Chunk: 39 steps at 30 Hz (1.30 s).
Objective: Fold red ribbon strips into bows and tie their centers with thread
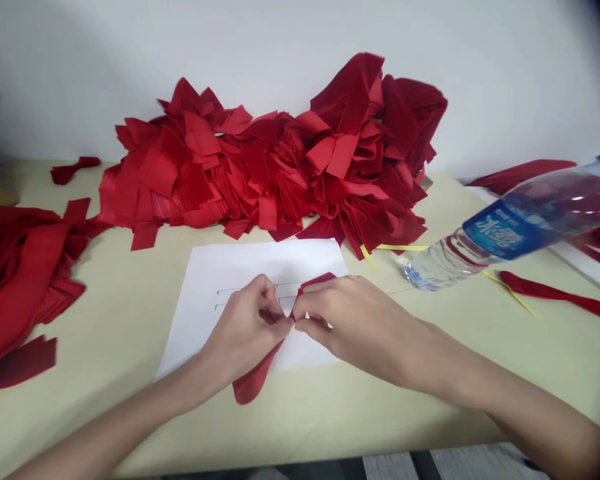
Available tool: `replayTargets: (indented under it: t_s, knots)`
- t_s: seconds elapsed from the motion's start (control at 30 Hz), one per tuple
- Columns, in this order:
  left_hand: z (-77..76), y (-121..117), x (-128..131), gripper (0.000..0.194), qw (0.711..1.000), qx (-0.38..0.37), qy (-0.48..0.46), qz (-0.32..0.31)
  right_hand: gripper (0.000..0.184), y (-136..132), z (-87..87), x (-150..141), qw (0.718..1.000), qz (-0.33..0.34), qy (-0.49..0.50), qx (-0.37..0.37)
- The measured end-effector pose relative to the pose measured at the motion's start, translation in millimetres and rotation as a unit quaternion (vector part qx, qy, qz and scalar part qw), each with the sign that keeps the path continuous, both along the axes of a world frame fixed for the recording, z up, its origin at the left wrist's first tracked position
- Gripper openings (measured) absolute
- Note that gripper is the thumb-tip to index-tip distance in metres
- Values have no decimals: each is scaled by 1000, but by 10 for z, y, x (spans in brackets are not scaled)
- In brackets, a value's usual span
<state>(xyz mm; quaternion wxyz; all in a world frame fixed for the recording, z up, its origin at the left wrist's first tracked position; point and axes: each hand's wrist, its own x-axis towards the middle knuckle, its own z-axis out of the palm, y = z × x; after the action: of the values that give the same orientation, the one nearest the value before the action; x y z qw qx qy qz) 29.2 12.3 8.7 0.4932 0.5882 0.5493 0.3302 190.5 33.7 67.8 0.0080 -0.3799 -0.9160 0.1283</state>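
A strip of red fabric (257, 380) is pinched between my two hands, with a looped end hanging down towards the front of the table. My left hand (247, 323) is closed on the strip near its middle. Fingertips almost touching it, my right hand (353, 320) grips the same strip, whose other end shows above the knuckles. Both hands are over a white sheet of paper (187, 320) with thin black lines printed on it. The exact spot where the fingers meet the fabric is partly hidden.
A large heap of red fabric strips (260, 170) lies against the wall. More red strips (25, 267) are piled at the left. A tilted water bottle (510, 227) stands to the right, near yellow strips (400, 247) and a red strip (560, 293).
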Motion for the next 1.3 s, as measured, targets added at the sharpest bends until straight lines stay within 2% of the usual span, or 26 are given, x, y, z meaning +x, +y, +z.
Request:
replayTargets:
  t_s: [0.1,0.2,0.3,0.4,0.53,0.67,0.8,0.87,0.93,1.0,1.1,1.13,1.2,1.3]
  knots:
    - [37,57,-44,29,994,-42,-95,42,20,-52,-25,39,998,-35,43,4]
    - [63,82,-80,29,971,-101,-209,53,20,-39,-66,96,991,-59,119,-35]
    - [39,96,-119,20,926,-189,-327,20,18,10,-119,140,974,-81,188,-92]
    - [-19,113,-164,6,886,-242,-395,-36,16,84,-181,176,955,-100,225,-164]
    - [-71,129,-200,10,867,-236,-429,-97,24,209,-203,254,930,-94,243,-260]
    - [-93,128,-183,14,863,-240,-431,-106,27,329,-147,354,906,-31,252,-339]
    - [-122,108,-129,10,861,-256,-429,-94,33,393,-189,412,834,65,348,-423]
    - [-136,102,-109,10,859,-253,-436,-88,35,401,-261,423,802,54,396,-444]
    - [-145,101,-99,9,856,-256,-444,-76,38,398,-334,429,791,15,430,-435]
    - [-150,100,-96,9,851,-264,-449,-65,36,386,-380,429,788,-16,453,-417]
    - [-153,91,-90,9,853,-253,-453,-60,29,352,-398,393,793,-15,457,-402]
    - [-156,86,-86,8,857,-240,-452,-60,31,338,-398,366,806,-13,444,-391]
    - [-166,76,-75,7,869,-212,-443,-58,37,303,-407,295,851,-7,404,-336]
    - [-189,72,-60,11,884,-187,-426,-56,37,245,-445,191,925,-7,339,-172]
